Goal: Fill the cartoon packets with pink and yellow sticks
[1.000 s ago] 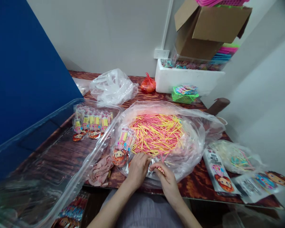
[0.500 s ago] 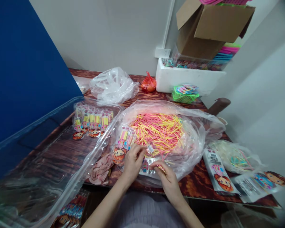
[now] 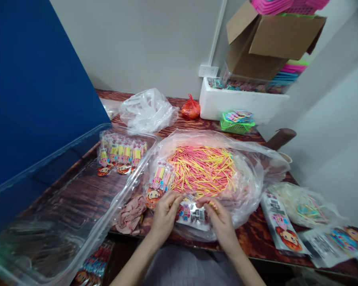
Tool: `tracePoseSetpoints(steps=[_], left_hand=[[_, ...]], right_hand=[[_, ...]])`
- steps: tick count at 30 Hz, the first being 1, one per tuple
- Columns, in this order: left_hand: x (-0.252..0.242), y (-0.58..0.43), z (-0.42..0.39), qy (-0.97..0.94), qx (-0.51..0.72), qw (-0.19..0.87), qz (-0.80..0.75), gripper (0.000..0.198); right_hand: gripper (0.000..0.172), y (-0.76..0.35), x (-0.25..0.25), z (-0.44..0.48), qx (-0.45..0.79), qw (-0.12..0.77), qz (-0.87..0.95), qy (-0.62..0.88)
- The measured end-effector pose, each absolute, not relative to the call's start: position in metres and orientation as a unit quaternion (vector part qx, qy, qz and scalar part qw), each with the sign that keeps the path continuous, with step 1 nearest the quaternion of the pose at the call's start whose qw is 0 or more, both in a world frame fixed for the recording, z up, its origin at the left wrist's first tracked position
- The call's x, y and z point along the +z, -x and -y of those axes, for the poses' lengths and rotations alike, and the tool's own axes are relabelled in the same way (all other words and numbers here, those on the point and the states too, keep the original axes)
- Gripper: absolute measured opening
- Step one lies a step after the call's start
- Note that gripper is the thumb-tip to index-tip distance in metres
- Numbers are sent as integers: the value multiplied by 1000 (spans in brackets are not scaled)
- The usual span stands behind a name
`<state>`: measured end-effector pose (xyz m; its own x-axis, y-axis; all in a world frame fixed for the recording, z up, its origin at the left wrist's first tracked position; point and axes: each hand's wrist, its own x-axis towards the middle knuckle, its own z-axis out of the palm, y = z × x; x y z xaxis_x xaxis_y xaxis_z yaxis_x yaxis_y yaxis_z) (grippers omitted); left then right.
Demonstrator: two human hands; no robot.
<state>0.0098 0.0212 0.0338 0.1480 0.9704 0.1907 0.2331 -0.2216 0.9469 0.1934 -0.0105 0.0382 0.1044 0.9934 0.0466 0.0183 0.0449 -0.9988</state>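
Note:
In front of me lies a silver printed pouch [image 3: 193,214] with "Stick" lettering. My left hand [image 3: 166,210] is closed, pinching the pouch's upper left edge. My right hand [image 3: 220,218] is closed around a few thin pink and yellow sticks, whose ends show at its curled fingers. Its thumb and fingertip meet near the pouch's upper right edge. Just beyond both hands, a big clear plastic bag [image 3: 250,182] lies spread around a heap of pink and yellow sticks [image 3: 203,169]. Filled pouches [image 3: 159,178] rest left of the heap, by my left hand.
A clear plastic bin [image 3: 119,190] on the left contains several filled pouches [image 3: 125,153]. A crumpled pink cloth [image 3: 131,214] lies beside it. Flat pouches [image 3: 283,226] lie at right. Behind stand a green basket [image 3: 237,126], a foam box [image 3: 241,103] and a cardboard box [image 3: 283,37].
Both hands have come to the silver pouch's upper edge, which now shows more fully between them. The right hand still has sticks in its fingers. The view has shifted slightly.

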Motion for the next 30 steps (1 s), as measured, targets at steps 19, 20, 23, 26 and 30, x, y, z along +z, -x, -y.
tracePoseSetpoints(steps=[19, 20, 23, 26, 30], left_hand=[[32, -19, -13, -520, 468, 549, -457, 24], [31, -19, -13, -517, 474, 547, -458, 24], [34, -16, -14, -511, 493, 538, -454, 20], [38, -12, -13, -511, 501, 535, -449, 18], [39, -5, -12, -502, 506, 546, -440, 17]], right_hand=[[28, -175, 91, -19, 607, 495, 420, 458], [32, -176, 92, -18, 596, 473, 448, 470], [41, -175, 92, -13, 545, 472, 487, 493], [23, -169, 88, -8, 454, 480, 545, 516], [17, -154, 81, 0, 392, 434, 635, 504]])
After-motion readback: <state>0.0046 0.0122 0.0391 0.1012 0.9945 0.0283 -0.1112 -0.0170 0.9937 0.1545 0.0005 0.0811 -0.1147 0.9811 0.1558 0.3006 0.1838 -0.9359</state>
